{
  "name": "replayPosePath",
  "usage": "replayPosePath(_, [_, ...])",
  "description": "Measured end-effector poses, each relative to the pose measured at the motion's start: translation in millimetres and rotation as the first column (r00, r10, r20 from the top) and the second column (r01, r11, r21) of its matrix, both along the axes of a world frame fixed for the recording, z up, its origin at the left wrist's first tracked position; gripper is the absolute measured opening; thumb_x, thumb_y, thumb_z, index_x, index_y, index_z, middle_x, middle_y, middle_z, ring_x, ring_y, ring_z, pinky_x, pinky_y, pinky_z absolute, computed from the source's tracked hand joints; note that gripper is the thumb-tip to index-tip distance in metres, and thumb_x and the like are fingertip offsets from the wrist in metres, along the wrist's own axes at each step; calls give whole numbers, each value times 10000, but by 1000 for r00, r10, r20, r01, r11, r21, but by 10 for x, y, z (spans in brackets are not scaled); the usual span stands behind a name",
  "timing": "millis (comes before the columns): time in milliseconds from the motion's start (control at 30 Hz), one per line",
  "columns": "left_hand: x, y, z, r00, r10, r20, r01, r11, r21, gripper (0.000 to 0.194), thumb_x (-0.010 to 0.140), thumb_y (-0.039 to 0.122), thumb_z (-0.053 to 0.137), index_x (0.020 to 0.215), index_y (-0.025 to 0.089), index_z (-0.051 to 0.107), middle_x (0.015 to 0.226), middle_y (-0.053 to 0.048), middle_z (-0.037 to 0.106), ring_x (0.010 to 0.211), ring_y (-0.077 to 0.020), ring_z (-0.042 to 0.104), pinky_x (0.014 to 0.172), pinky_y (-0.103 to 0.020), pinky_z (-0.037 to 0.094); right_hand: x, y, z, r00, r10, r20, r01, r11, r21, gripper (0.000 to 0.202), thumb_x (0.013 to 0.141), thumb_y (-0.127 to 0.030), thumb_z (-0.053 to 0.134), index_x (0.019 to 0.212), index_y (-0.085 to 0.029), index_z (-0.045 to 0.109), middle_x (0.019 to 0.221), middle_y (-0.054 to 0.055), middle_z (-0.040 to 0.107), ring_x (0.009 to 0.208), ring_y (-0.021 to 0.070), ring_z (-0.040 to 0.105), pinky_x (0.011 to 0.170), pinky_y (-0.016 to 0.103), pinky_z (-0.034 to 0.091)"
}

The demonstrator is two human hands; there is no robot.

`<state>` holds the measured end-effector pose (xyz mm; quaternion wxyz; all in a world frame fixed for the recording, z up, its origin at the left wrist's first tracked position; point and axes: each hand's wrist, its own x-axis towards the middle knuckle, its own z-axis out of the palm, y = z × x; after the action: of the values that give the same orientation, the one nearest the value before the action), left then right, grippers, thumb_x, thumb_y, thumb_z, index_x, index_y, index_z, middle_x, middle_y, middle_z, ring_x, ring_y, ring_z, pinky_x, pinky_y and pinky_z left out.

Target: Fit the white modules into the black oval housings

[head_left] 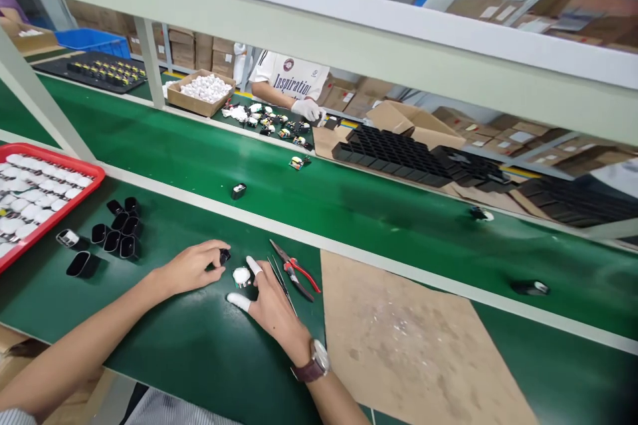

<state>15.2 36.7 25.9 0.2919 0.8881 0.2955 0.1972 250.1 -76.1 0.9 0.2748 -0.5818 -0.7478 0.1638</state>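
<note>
My left hand pinches a small black part between thumb and fingers above the green work surface. Just right of it lies a white round piece with a small circuit board. My right hand, with white covers on thumb and index finger, is spread around the right side of that piece and holds nothing. Tweezers and red-handled pliers lie beyond my right hand. Several black oval housings stand open on the left, one with a white part inside.
A red tray of white pieces sits at the left. Brown cardboard covers the right side. Housings and boards lie on the green conveyor. Across it, a person's gloved hand is near black housings. A shelf beam crosses above.
</note>
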Motion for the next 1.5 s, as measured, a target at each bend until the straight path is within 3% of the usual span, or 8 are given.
replayPosePath(133, [-63,20,-107,992,-1,126,18,991,-134,241,959,416,758,996,212,635,1367,-105,666,1067,-224,727,938,-355,605,90,-96,85,996,92,16,-92,995,-25,739,990,-195,635,1647,-252,301,1554,160,493,1406,299,541,1136,514,546])
replayPosePath(233, [-151,-12,-149,995,22,99,0,975,-220,517,875,478,847,1286,259,623,1391,-92,642,942,-189,707,886,-338,616,91,-62,137,980,177,90,-175,984,-26,675,1003,-123,558,1629,-272,355,1500,130,570,1347,292,577,1117,521,559])
replayPosePath(333, [-199,-38,-161,999,42,21,-34,959,-281,703,858,467,863,1466,316,545,1457,-87,606,1011,-215,708,959,-377,606,87,-55,148,980,140,144,-134,990,-54,659,991,-279,683,1593,-227,422,1336,153,641,1166,316,661,983,524,631])
replayPosePath(467, [-190,-40,-120,1000,18,-18,-23,936,-351,770,902,396,813,1576,344,446,1566,-83,542,1180,-261,693,1080,-425,563,127,-93,110,973,198,122,-196,980,-25,684,977,-277,713,1596,-243,422,1484,154,578,1332,339,587,1082,550,586])
replayPosePath(633, [-157,-30,-111,999,-4,-43,-12,923,-384,744,956,313,728,1618,341,390,1587,-54,560,1452,-305,539,1227,-473,440,166,-98,-11,979,191,65,-196,976,94,565,1029,-112,564,1555,-304,490,1424,111,635,1311,291,602,1078,520,584])
replayPosePath(933, [-122,-111,-288,995,-9,95,31,972,-234,743,983,251,699,1628,360,347,1445,-57,662,1326,-269,619,1113,-442,535,26,-106,139,994,36,-104,-12,975,224,543,982,-138,647,1486,-288,510,1221,108,667,1143,271,659,964,486,601])
replayPosePath(1100, [-88,-169,-317,977,-60,204,83,991,-108,715,1022,228,656,1639,340,313,1422,-98,646,1313,-264,606,1087,-441,557,-90,-59,334,999,35,-19,-29,968,249,533,984,-139,646,1471,-311,517,1212,101,649,1142,275,646,986,499,580])
replayPosePath(1500, [-95,-208,-250,980,-93,178,114,988,-107,713,1003,120,597,1627,317,314,1412,-102,614,1331,-259,585,1127,-419,536,-175,-25,391,987,74,145,-105,969,222,458,1001,-140,623,1438,-240,533,1221,127,616,1128,296,584,937,484,591])
